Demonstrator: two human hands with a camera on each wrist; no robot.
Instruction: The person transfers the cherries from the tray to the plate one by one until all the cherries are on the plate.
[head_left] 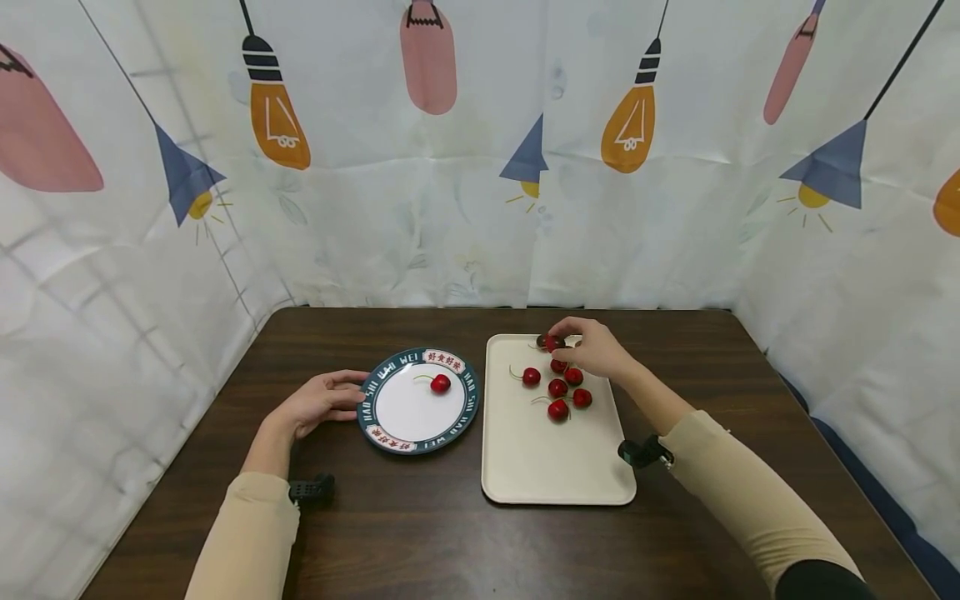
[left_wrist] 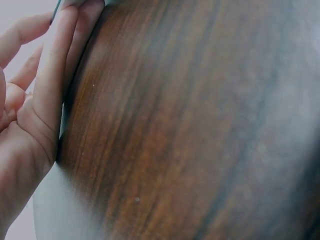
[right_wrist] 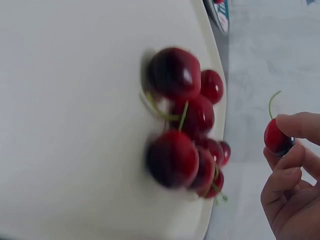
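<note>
Brown table (head_left: pixel 405 525): plate (head_left: pixel 405 417) with cherry (head_left: pixel 440 383), left hand (head_left: pixel 324 402) extended; tray (head_left: pixel 555 467) of cherries (head_left: pixel 557 410), right hand (head_left: pixel 596 348) pinching another cherry (right_wrist: pixel 275 135).

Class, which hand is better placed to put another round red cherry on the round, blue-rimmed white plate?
The right hand, I'd judge: it pinches a round red cherry, while the left hand holds none and touches the plate.

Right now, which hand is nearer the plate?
Left. The left hand touches the plate at its left rim; the right hand pinches a cherry over the tray, to the plate's right.
</note>
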